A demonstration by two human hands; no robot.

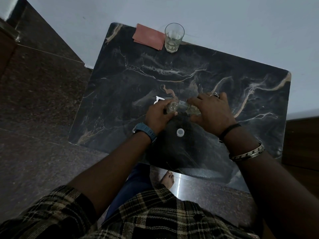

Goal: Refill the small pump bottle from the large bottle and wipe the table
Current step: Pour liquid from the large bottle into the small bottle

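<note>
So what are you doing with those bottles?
A person is pouring from one bottle into another. The left hand holds the small bottle upright on the dark marble table, its mouth open. The right hand tips the large bottle sideways so its neck meets that opening. A white cap lies on the table near the wrists. At the far edge a pink cloth sits beside a drinking glass, neither touched.

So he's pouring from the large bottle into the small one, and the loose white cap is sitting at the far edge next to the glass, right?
Not quite. The head view shows the white cap near the front edge, between his wrists; only the pink cloth lies beside the glass.
</note>
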